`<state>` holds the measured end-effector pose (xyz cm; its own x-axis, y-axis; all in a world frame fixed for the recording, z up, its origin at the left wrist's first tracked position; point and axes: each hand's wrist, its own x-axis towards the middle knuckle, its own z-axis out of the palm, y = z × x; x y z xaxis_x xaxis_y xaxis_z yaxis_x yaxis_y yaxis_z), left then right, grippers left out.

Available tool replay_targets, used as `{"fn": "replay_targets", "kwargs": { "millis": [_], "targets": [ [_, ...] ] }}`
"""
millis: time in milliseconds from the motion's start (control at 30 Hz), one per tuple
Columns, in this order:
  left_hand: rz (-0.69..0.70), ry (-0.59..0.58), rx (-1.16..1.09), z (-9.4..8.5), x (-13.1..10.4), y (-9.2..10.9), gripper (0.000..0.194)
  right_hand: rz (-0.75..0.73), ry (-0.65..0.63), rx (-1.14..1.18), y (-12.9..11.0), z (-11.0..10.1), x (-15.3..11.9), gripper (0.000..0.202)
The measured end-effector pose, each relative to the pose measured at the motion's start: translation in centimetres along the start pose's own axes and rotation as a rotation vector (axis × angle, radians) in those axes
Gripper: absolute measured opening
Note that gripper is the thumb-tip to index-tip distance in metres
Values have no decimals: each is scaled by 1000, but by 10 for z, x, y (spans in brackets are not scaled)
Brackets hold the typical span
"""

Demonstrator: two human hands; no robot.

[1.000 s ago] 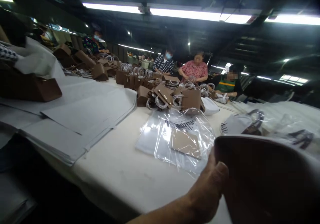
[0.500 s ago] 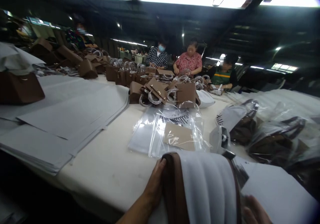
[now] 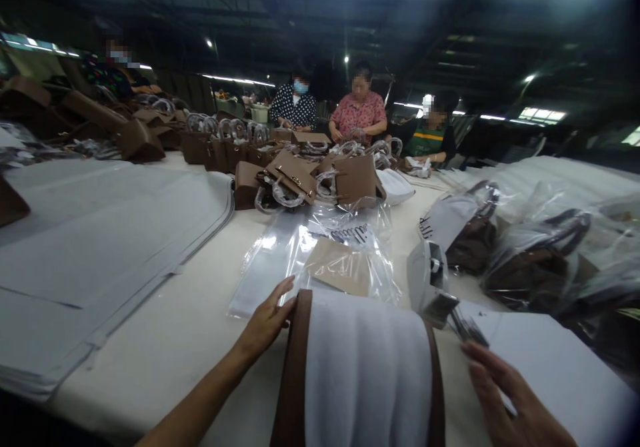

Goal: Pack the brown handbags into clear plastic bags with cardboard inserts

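A brown handbag (image 3: 294, 374) stands at the table's front edge, with a white ribbed sheet (image 3: 370, 360) draped over its middle. My left hand (image 3: 265, 324) lies against the bag's left edge, fingers stretched out and not wrapped round it. To the right of the bag, my right hand (image 3: 505, 390) is apart from it, fingers extended and slightly bent. Its fingertips are close to a small pile of dark tags (image 3: 469, 327); whether they touch is unclear. Beyond the bag lies a clear plastic bag (image 3: 270, 277) with a tan card (image 3: 337, 267) on or inside it.
White paper sheets (image 3: 115, 234) are stacked at left, and more white paper (image 3: 555, 360) lies at right. A grey-white holder (image 3: 425, 274) stands near plastic-wrapped bags (image 3: 540, 254). Several brown handbags (image 3: 355, 180) fill the table's far side, where several people work.
My left hand has loosened from its grip on the bag's edge and its fingers are straighter. My right hand has moved away from the bag toward the tags. The view has shifted right.
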<state>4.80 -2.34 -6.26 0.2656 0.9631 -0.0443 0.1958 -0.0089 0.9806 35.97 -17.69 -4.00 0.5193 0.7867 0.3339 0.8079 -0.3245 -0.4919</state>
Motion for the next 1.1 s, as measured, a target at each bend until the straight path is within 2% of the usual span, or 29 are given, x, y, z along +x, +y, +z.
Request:
{"fn": "replay_targets", "kwargs": {
  "millis": [67,100,200,267,333,367,467,500,633,733,833,933,1000,1100],
  "targets": [
    [177,67,316,-3,12,-1,45,-155,14,6,-20,-5,43,61],
    [262,133,444,-5,19,-3,43,-257,-35,-12,-31,-2,64,62],
    [424,334,597,-8,39,-12,47,-453,-324,-166,-56,28,116,66],
    [489,410,608,-10,53,-22,58,-485,-484,-257,-60,56,138,77],
    [538,412,634,-10,64,-31,62,-472,-537,-295,-55,81,149,85],
    [550,389,646,-10,68,-35,56,-453,-526,-301,-51,90,150,80],
    [531,283,663,-10,69,-36,26,-358,-436,-306,-36,101,144,31],
    [520,261,662,-10,64,-33,26,-322,-407,-299,-31,99,140,28],
    [506,181,674,-13,30,-15,27,-210,-319,-219,-10,78,113,31],
    [561,80,728,-19,10,-12,25,-183,-317,-123,2,60,85,29],
    [576,32,702,-22,9,-18,21,-179,-302,-33,6,39,53,26],
    [615,41,652,-21,17,-21,24,-253,-67,56,10,10,20,21],
    [642,63,642,-20,21,-19,27,-371,82,-16,23,-10,3,31],
    [641,100,641,-18,25,-16,30,-488,77,-365,63,-29,-13,58]
  ]
}}
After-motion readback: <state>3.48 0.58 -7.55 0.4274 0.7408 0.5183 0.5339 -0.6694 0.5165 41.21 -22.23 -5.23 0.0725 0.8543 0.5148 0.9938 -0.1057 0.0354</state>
